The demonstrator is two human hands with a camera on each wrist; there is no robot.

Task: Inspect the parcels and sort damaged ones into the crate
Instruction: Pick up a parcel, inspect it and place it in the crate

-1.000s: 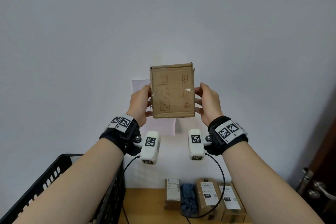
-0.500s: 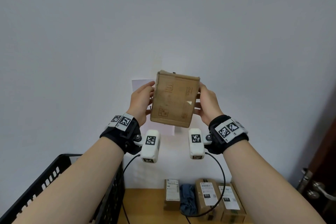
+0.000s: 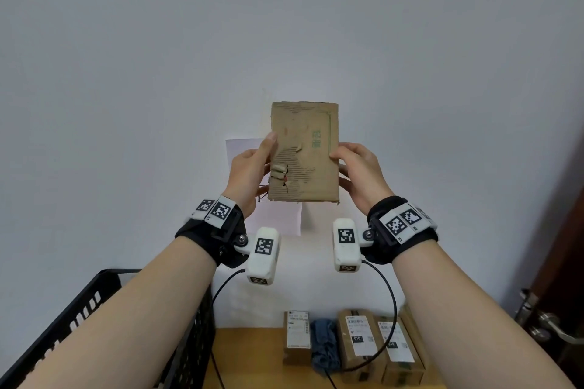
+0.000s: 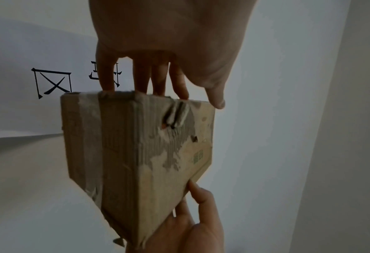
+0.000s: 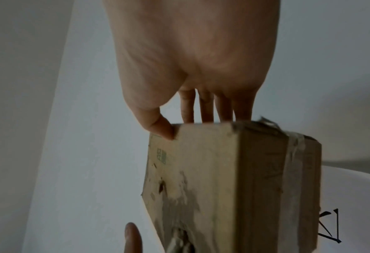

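Note:
A small brown cardboard parcel point(image 3: 311, 155) is held up in front of the white wall, between both hands. Its near face is torn: the outer paper is peeled and a ragged hole point(image 3: 281, 175) gapes near the lower left edge. My left hand point(image 3: 252, 172) grips the left side, thumb on the front. My right hand point(image 3: 355, 172) grips the right side. In the left wrist view the parcel point(image 4: 136, 154) shows its taped side and the tear point(image 4: 175, 118). The right wrist view shows the parcel point(image 5: 234, 179) with my thumb on its edge. The black crate point(image 3: 104, 309) stands at lower left.
On the wooden table point(image 3: 246, 354) below lie several labelled cardboard parcels point(image 3: 360, 341) and a dark blue soft parcel point(image 3: 325, 344) in a row against the wall. A white paper sheet point(image 3: 275, 215) with black characters hangs on the wall. A door handle point(image 3: 546, 325) is at right.
Both hands have turned the parcel round, from its printed face to the torn face now toward me. It stays held up at the same height.

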